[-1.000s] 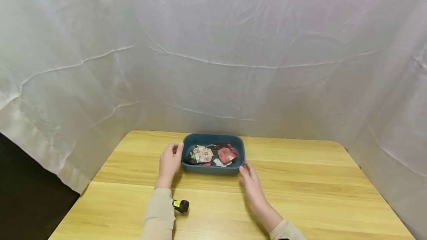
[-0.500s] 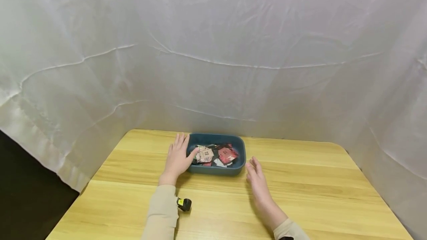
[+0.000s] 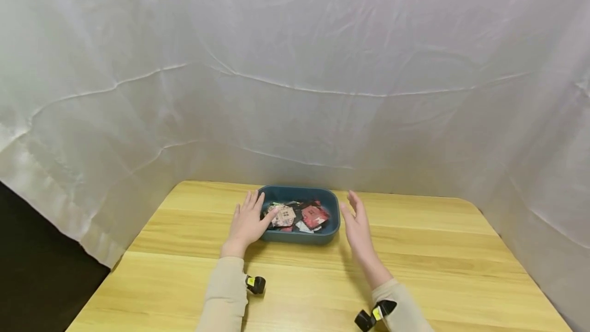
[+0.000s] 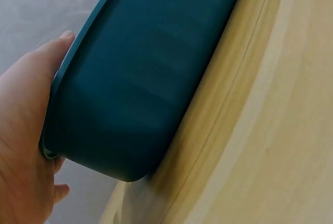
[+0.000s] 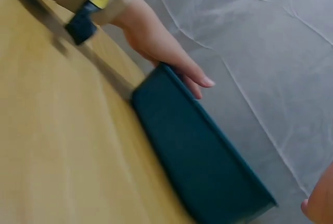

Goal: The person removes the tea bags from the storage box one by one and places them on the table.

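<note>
Okay, blue bin [image 3: 299,237] sits near far edge of tabletop [image 3: 461,260], packets [image 3: 315,216] inside. Your left grip [image 3: 247,223] lies spread over left end; right grip [image 3: 358,227], also spread, just off right end. Press evenly, keep rim level.

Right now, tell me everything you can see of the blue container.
The blue container is an open-topped, dark teal-blue rectangle with rounded corners, smooth walls and a thin rim; it looks like plastic. It sits upright near the far edge of the wood-look table, long sides running left to right. Small packets, some red, some pale, lie loosely heaped inside. The left hand lies over the rim at its left end, apparently touching it; the right hand is beside its right end, apart.
</note>
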`<state>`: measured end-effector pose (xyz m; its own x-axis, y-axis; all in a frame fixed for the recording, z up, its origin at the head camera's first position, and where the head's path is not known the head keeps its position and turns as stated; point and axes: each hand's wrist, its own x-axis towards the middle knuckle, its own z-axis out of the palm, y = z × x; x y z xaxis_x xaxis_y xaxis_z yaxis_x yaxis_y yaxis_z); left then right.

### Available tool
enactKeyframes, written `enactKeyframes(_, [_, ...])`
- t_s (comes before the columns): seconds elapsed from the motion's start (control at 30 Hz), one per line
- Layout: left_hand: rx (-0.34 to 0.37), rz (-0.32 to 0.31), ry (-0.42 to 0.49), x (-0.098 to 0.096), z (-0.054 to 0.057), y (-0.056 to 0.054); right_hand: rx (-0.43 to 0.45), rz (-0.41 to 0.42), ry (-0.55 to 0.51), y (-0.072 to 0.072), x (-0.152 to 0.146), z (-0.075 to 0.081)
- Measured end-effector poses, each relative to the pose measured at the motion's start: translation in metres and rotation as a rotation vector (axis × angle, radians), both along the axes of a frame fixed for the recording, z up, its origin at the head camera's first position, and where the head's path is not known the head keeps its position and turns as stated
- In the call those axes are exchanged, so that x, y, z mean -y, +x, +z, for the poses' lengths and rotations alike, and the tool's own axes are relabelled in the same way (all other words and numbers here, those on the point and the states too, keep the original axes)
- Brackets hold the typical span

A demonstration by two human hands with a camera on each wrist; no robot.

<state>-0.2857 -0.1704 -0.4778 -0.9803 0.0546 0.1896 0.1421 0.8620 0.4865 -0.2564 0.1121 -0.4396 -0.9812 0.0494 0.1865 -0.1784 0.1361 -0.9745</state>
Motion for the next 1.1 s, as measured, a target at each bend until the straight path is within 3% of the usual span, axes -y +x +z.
enactKeyframes(0.13, [-0.002,0.005,0.016,-0.002,-0.002,0.0,-0.019,0.058,0.098,-0.017,0.005,0.007])
enactKeyframes(0.3, [-0.002,0.004,0.038,-0.005,0.001,0.002,0.004,0.114,0.253,-0.036,0.009,0.005])
enactKeyframes(0.53, [0.008,0.002,0.041,-0.005,0.002,0.003,-0.093,0.152,0.527,-0.052,0.02,-0.004])
enactKeyframes(0.7, [0.006,-0.002,0.052,-0.006,0.002,0.003,-0.162,0.143,0.82,-0.056,0.029,-0.011])
enactKeyframes(0.9, [-0.005,-0.01,0.063,-0.006,0.001,0.003,-0.158,0.095,1.092,-0.052,0.038,-0.014])
enactKeyframes(1.1, [-0.012,-0.005,0.072,-0.008,0.002,0.002,-0.061,0.071,1.272,-0.051,0.045,-0.013])
